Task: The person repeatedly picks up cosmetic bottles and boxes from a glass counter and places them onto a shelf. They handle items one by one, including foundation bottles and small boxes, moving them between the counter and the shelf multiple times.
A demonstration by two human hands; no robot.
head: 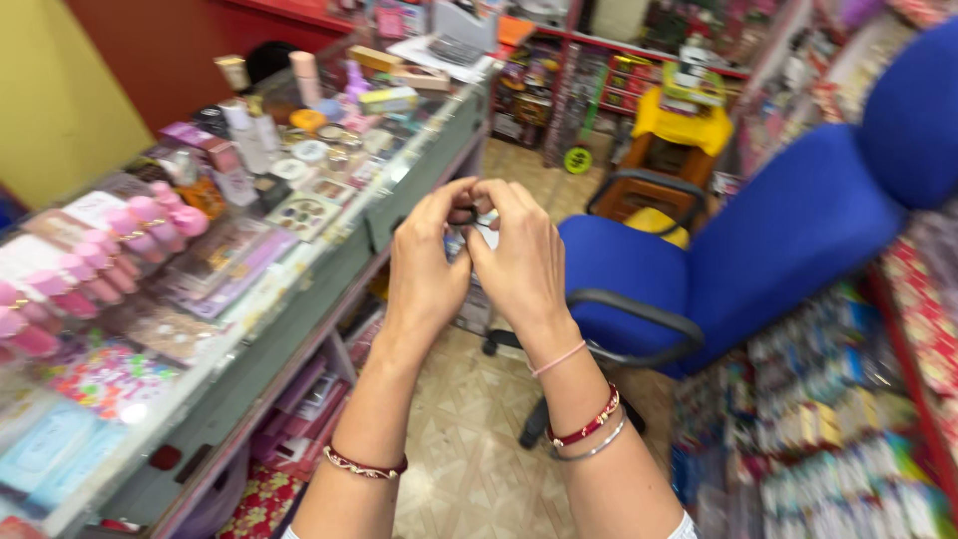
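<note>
I'm looking down a glass-topped grey shop counter [299, 329], its case packed with flat pastel packets and compacts, and on top a row of glossy pink round-capped bottles [120, 245] and slim white tubes [249, 135] standing upright. Both hands are raised in front of me over the tiled floor, backs toward the camera. My left hand [427, 262] and my right hand [519, 265] meet at the fingertips, and pinched between them is a small dark thin object [467, 215], mostly hidden behind the fingers; I cannot tell its shape or material. The fingers of both hands are closed together on it, thumbs tucked beneath. A dark red beaded bracelet [364, 466] sits on the left wrist. Just beyond the hands stands a blue padded fabric office chair with black armrests [778, 250].
</note>
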